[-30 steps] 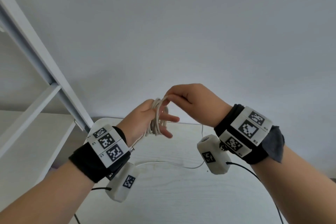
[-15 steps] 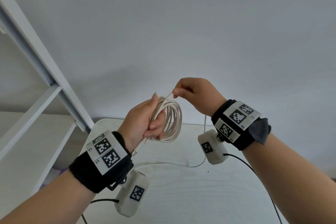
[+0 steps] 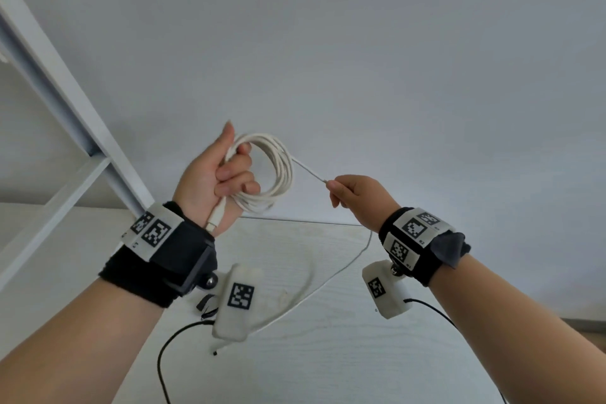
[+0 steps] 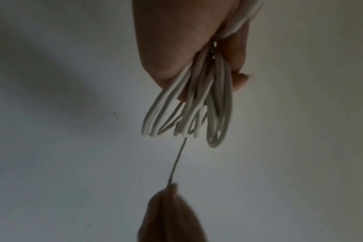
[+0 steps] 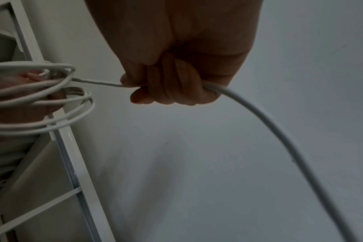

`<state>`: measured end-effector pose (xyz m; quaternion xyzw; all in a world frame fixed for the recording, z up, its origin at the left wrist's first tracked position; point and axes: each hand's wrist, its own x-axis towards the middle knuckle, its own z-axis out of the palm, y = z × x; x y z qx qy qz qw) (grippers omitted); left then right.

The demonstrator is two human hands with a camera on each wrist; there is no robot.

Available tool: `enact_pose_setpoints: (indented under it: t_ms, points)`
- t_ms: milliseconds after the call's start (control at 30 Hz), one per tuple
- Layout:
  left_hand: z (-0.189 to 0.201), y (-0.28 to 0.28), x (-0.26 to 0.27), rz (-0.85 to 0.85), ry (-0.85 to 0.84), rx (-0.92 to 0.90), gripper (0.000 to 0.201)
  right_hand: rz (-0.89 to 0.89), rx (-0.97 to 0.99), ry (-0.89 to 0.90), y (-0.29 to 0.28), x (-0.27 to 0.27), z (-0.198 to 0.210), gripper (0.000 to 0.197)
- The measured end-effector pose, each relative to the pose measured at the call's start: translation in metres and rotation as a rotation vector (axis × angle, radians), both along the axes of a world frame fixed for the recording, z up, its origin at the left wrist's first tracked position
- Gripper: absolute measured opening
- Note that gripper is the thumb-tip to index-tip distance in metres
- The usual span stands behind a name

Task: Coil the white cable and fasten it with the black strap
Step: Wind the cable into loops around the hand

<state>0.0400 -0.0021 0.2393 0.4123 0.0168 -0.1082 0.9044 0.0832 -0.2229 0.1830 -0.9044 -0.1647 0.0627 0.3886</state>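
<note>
2 stretches of the white cable (image 3: 282, 170) show the progress: nearest, a loose tail lies on the table (image 3: 328, 354) and climbs to the right hand (image 3: 357, 198); farther up, several loops hang bunched in the left hand (image 3: 216, 180). By my judgement the coiling is well along but not finished, since that tail has yet to be wound in. Fastening has not begun. A small black piece (image 3: 205, 303) lies on the table beside the left wrist camera; I cannot tell if it is the strap.

Left-hand fingers are curled round one side of the coil, with a plug end poking out below the palm. Right-hand fingers are closed round the cable, pulling a taut span from the coil, held up before the far wall.

Only the head view shows the table and tail. The left wrist view alone shows the loops splayed unevenly at their far end. The right wrist view shows the cable passing through the fist, plus the white shelf frame (image 5: 72, 155) behind.
</note>
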Motion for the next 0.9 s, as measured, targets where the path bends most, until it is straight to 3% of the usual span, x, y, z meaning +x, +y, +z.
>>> enact_pose_setpoints:
  t_ms: [300, 433, 567, 700, 800, 900]
  points:
    - [0.008, 0.037, 0.033, 0.284, -0.039, -0.298, 0.041, -0.025, -0.094, 0.065, -0.014, -0.010, -0.021, 0.037]
    - [0.006, 0.048, 0.043, 0.397, -0.058, -0.389, 0.042, -0.083, -0.033, 0.048, -0.020, -0.013, -0.022, 0.018]
    - [-0.002, 0.051, 0.046, 0.447, -0.099, -0.193, 0.036, -0.083, 0.069, -0.030, -0.020, -0.017, -0.010, 0.010]
    - [-0.009, 0.040, 0.045, 0.494, -0.192, 0.160, 0.023, 0.012, -0.044, -0.150, -0.008, -0.025, 0.011, 0.008]
    - [-0.009, 0.030, 0.042, 0.440, -0.262, 0.396, 0.012, 0.104, -0.101, -0.210, 0.003, -0.034, 0.026, 0.009]
    - [-0.005, 0.017, 0.032, 0.378, -0.236, 0.598, 0.015, 0.166, -0.110, -0.260, 0.012, -0.042, 0.039, 0.009]
